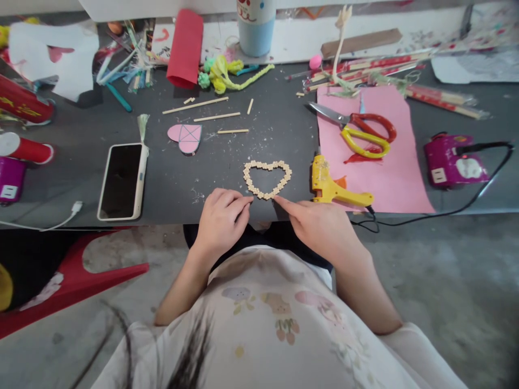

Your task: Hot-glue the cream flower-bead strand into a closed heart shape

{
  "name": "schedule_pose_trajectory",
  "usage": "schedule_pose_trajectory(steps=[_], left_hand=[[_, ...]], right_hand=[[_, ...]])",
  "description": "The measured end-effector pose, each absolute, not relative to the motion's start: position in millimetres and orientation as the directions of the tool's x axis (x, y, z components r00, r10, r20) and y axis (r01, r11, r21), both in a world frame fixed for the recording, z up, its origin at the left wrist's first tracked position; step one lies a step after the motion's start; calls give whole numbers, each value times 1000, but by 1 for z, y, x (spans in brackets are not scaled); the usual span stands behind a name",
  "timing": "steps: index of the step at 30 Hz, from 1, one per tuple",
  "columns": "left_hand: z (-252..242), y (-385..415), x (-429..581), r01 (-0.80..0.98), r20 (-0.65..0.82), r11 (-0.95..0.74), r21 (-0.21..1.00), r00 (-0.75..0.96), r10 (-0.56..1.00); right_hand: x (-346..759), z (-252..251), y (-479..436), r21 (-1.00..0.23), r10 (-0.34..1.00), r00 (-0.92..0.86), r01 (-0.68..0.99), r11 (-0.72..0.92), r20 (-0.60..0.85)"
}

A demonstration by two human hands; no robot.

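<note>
A heart outline (pixel 267 179) made of small pale beige pieces lies on the dark grey table (pixel 170 178) near its front edge. My left hand (pixel 222 216) rests at the heart's lower left, fingers curled, fingertips touching its bottom point. My right hand (pixel 316 221) lies at the lower right, index finger stretched out to the heart's bottom tip, other fingers folded. Neither hand lifts anything. A yellow glue gun (pixel 332 186) lies just right of the heart, beside my right hand.
A phone (pixel 122 181) lies at left with a cable. A pink paper heart (pixel 187 136) and thin wooden sticks (pixel 211 111) lie behind. Red and yellow scissors (pixel 360 132) rest on pink paper (pixel 377 162). A purple device (pixel 454 162), red roll (pixel 185 48) and blue cup (pixel 255 27) stand around.
</note>
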State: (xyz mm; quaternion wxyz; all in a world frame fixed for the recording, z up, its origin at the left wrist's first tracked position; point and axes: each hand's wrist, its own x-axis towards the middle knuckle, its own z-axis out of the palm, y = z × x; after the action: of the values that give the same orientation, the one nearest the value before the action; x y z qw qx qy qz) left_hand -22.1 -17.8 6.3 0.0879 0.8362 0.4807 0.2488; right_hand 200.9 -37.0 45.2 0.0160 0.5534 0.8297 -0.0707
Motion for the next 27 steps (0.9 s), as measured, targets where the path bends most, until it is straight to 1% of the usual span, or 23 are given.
schedule_pose_trajectory(steps=[4, 12, 19, 27], left_hand=[[7, -16, -22, 759, 321, -517, 395, 414, 852], [10, -12, -22, 759, 305, -511, 404, 415, 857], [23, -5, -27, 751, 302, -519, 408, 426, 853], [41, 8, -33, 770, 205, -445, 458, 395, 895]], right_hand=[[207, 46, -35, -165, 924, -379, 915, 367, -49], [203, 43, -28, -198, 917, -395, 904, 380, -46], [198, 55, -15, -186, 923, -374, 917, 354, -87], [189, 71, 5, -177, 910, -399, 910, 376, -117]])
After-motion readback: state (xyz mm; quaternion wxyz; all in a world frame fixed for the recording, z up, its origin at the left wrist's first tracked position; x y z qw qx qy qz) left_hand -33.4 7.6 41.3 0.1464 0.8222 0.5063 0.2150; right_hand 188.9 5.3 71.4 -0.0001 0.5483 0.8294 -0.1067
